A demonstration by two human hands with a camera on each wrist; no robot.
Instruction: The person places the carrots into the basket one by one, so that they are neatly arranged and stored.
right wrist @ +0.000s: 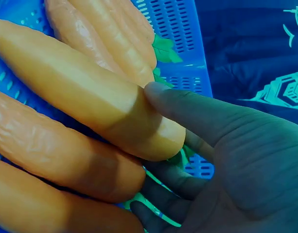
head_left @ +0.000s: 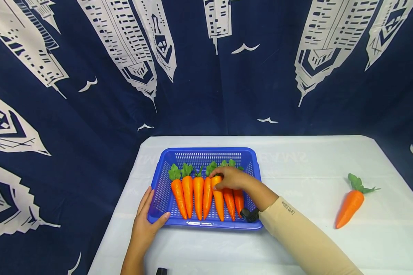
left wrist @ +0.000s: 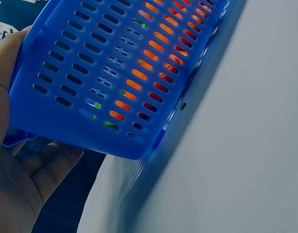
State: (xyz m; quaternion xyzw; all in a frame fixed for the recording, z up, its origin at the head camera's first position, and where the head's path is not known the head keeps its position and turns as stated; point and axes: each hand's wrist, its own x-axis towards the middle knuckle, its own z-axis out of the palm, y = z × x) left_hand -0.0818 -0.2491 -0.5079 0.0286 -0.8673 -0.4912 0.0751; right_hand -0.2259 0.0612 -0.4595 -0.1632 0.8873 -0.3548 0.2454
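A blue plastic basket (head_left: 199, 225) with slotted walls sits on the table, holding several orange carrots in a row, green tops toward the far side. My right hand (head_left: 228, 178) reaches in over the right side and pinches one carrot (head_left: 218, 198) near its leafy end. In the right wrist view the thumb lies on top of that carrot (right wrist: 110, 104), with the other fingers past its thick end, partly hidden. At the near left corner, my left hand (head_left: 145, 219) holds the basket, thumb at the front rim and fingers along the left side.
A single carrot (head_left: 350, 208) with green leaves lies on the white-covered table (head_left: 303, 236) to the right. Behind and beside the table hangs a navy cloth (head_left: 199, 103) printed with white buildings. A small black object (head_left: 161, 271) shows at the bottom edge.
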